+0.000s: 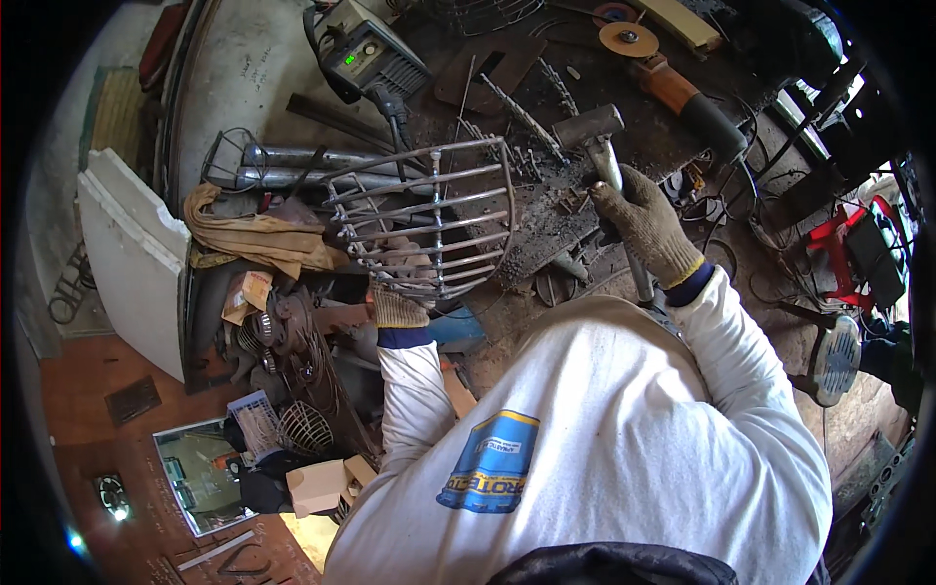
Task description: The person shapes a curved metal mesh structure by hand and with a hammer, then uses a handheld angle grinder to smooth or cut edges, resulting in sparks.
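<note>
Wire cage (437, 219): just left of the frame's centre, by the near edge of the worktop (546, 222); grey, curved metal bars run side by side into an end hoop, with a cross rod over their middle and lumpy, shiny joints.
Left hand (404, 277): in a tan knitted glove behind the cage's lower bars, forearm rising almost straight from the lower middle of the frame; bars cover the fingers, so from here I can't tell how they close.
Right hand (643, 219): gloved likewise, right of centre, elbow bent out, forearm slanting up and leftward; fingers clamped round the handle of the hammer.
Hammer (589, 126): head uppermost, handle slanting down through the fist.
</note>
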Action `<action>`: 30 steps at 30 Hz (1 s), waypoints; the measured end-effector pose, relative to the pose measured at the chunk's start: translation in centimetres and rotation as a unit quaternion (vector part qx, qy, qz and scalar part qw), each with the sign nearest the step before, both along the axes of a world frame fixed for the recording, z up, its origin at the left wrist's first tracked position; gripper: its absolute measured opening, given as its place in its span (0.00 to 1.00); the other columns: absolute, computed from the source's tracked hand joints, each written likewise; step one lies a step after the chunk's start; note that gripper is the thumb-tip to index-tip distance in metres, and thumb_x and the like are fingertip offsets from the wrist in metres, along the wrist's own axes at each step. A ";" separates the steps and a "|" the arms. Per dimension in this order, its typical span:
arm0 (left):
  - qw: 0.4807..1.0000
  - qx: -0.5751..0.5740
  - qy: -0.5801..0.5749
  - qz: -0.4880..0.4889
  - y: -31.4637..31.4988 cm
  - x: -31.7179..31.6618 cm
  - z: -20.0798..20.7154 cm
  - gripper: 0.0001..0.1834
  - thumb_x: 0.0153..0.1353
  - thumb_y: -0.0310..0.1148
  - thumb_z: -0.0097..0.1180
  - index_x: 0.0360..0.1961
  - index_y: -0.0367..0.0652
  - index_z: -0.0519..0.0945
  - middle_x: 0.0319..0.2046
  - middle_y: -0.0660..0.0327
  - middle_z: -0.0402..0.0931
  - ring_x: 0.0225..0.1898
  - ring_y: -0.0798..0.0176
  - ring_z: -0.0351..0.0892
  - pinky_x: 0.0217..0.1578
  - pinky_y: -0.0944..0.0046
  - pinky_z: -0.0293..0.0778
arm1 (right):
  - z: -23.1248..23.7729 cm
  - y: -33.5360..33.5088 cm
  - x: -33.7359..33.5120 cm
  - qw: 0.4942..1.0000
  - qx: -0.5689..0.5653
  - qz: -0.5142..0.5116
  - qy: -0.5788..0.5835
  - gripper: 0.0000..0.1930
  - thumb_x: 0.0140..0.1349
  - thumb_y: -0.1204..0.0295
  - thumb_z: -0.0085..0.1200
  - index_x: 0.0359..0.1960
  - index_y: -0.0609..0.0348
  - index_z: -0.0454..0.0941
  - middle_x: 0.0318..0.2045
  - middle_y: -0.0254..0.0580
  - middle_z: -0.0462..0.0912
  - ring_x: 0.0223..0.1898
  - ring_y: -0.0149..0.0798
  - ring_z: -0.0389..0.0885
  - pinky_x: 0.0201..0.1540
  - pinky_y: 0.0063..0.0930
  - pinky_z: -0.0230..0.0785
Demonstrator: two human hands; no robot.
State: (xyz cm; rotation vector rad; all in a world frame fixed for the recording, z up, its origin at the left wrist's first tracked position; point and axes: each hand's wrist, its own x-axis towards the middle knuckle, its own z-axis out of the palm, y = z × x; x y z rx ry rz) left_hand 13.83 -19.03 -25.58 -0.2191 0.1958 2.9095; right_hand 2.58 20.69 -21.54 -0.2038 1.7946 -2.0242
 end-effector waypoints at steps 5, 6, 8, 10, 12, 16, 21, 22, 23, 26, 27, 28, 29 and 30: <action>0.996 -0.044 0.058 -0.043 -1.1 -0.1 -0.5 0.08 0.67 0.50 0.56 0.35 0.62 0.79 0.28 0.76 0.75 0.29 0.72 0.74 0.30 0.63 0.71 | 0.7 0.2 0.3 1.000 0.015 0.004 -0.020 0.20 0.73 0.62 0.55 0.59 0.62 0.74 0.33 0.25 0.76 0.31 0.20 0.70 0.33 0.18 0.67; 0.995 -0.044 0.077 -0.051 -0.9 0.1 -0.3 0.08 0.67 0.50 0.56 0.36 0.62 0.79 0.29 0.76 0.75 0.30 0.71 0.75 0.31 0.63 0.72 | 0.8 0.0 0.3 1.000 0.007 -0.003 -0.007 0.20 0.73 0.61 0.55 0.59 0.62 0.74 0.32 0.25 0.75 0.30 0.20 0.70 0.33 0.17 0.67; 0.988 -0.047 0.126 -0.077 -1.2 0.4 0.8 0.12 0.67 0.50 0.56 0.43 0.57 0.81 0.33 0.73 0.78 0.33 0.68 0.78 0.33 0.62 0.74 | 0.9 -0.3 0.4 1.000 0.001 -0.004 0.005 0.20 0.73 0.61 0.55 0.59 0.62 0.74 0.31 0.25 0.75 0.29 0.20 0.70 0.32 0.17 0.67; 0.987 -0.094 0.132 -0.016 -0.7 0.6 3.5 0.16 0.68 0.50 0.55 0.47 0.52 0.81 0.37 0.69 0.79 0.36 0.65 0.79 0.36 0.61 0.76 | 1.4 -0.5 0.6 0.998 -0.064 -0.004 -0.004 0.20 0.74 0.60 0.53 0.58 0.62 0.75 0.29 0.24 0.73 0.27 0.20 0.69 0.31 0.17 0.66; 0.915 -0.307 -0.012 0.261 2.3 -0.2 8.9 0.21 0.70 0.52 0.52 0.49 0.47 0.81 0.41 0.64 0.80 0.39 0.62 0.79 0.39 0.59 0.77 | 0.9 0.5 0.3 0.998 -0.048 -0.015 0.026 0.22 0.73 0.58 0.55 0.57 0.63 0.75 0.29 0.25 0.74 0.28 0.21 0.70 0.31 0.18 0.67; 0.642 -0.651 -0.131 0.383 9.3 0.8 18.3 0.27 0.72 0.53 0.50 0.52 0.38 0.80 0.46 0.58 0.80 0.43 0.61 0.78 0.45 0.60 0.76 | 2.7 0.7 0.7 0.995 -0.060 0.005 0.078 0.23 0.72 0.55 0.55 0.56 0.63 0.75 0.29 0.26 0.74 0.29 0.22 0.70 0.31 0.19 0.66; 0.425 -0.836 -0.073 0.339 9.0 1.9 17.4 0.27 0.74 0.50 0.52 0.49 0.29 0.80 0.42 0.57 0.81 0.44 0.65 0.76 0.49 0.65 0.71 | 4.9 -0.3 2.3 0.989 -0.112 0.039 0.088 0.22 0.72 0.58 0.57 0.56 0.63 0.75 0.33 0.28 0.76 0.32 0.23 0.70 0.35 0.20 0.66; 0.439 -0.824 -0.052 0.354 8.9 2.0 16.8 0.26 0.73 0.48 0.54 0.48 0.28 0.80 0.41 0.57 0.81 0.42 0.65 0.76 0.47 0.65 0.72 | 5.7 -0.7 2.5 0.992 -0.092 0.051 0.072 0.23 0.70 0.58 0.59 0.56 0.64 0.74 0.36 0.30 0.77 0.34 0.23 0.71 0.38 0.21 0.68; 0.441 -0.824 -0.051 0.352 8.9 2.1 16.0 0.26 0.73 0.48 0.54 0.48 0.28 0.80 0.41 0.57 0.81 0.42 0.65 0.76 0.47 0.65 0.72 | 5.9 -1.4 2.6 0.992 -0.091 0.048 0.070 0.23 0.70 0.58 0.59 0.56 0.64 0.74 0.36 0.30 0.77 0.34 0.23 0.71 0.38 0.21 0.68; 0.408 -0.846 -0.023 0.343 10.4 1.7 15.1 0.20 0.73 0.42 0.54 0.41 0.31 0.81 0.34 0.59 0.81 0.35 0.64 0.75 0.40 0.63 0.73 | 6.1 -2.7 1.9 0.988 -0.015 0.018 0.153 0.24 0.64 0.57 0.65 0.52 0.63 0.76 0.34 0.33 0.79 0.36 0.25 0.74 0.40 0.24 0.71; 0.410 -0.845 -0.023 0.343 10.7 1.4 14.7 0.20 0.73 0.42 0.54 0.41 0.31 0.81 0.34 0.59 0.81 0.35 0.64 0.75 0.40 0.63 0.73 | 6.5 -3.0 2.0 0.988 -0.013 0.017 0.153 0.24 0.64 0.57 0.65 0.52 0.63 0.76 0.34 0.33 0.79 0.36 0.25 0.74 0.40 0.24 0.71; 0.322 -0.866 0.028 0.380 11.0 1.0 14.1 0.17 0.72 0.41 0.54 0.36 0.35 0.81 0.27 0.58 0.79 0.28 0.59 0.76 0.33 0.59 0.70 | 7.2 -3.5 2.3 0.991 -0.048 0.017 0.121 0.24 0.63 0.57 0.66 0.51 0.63 0.76 0.34 0.34 0.80 0.35 0.26 0.75 0.40 0.26 0.71; 0.230 -0.878 0.078 0.413 11.3 0.7 13.8 0.15 0.71 0.40 0.54 0.31 0.40 0.80 0.21 0.57 0.77 0.22 0.55 0.77 0.26 0.55 0.68 | 7.7 -4.0 2.5 0.992 -0.083 0.018 0.089 0.24 0.62 0.58 0.67 0.50 0.63 0.76 0.33 0.35 0.80 0.34 0.27 0.75 0.39 0.27 0.72; 0.221 -0.889 0.040 0.398 12.1 0.8 13.7 0.15 0.70 0.40 0.55 0.29 0.40 0.79 0.21 0.53 0.77 0.23 0.46 0.77 0.27 0.54 0.69 | 7.6 -4.5 2.3 0.989 -0.073 -0.004 0.132 0.22 0.61 0.59 0.68 0.48 0.63 0.77 0.33 0.35 0.81 0.33 0.29 0.76 0.38 0.29 0.72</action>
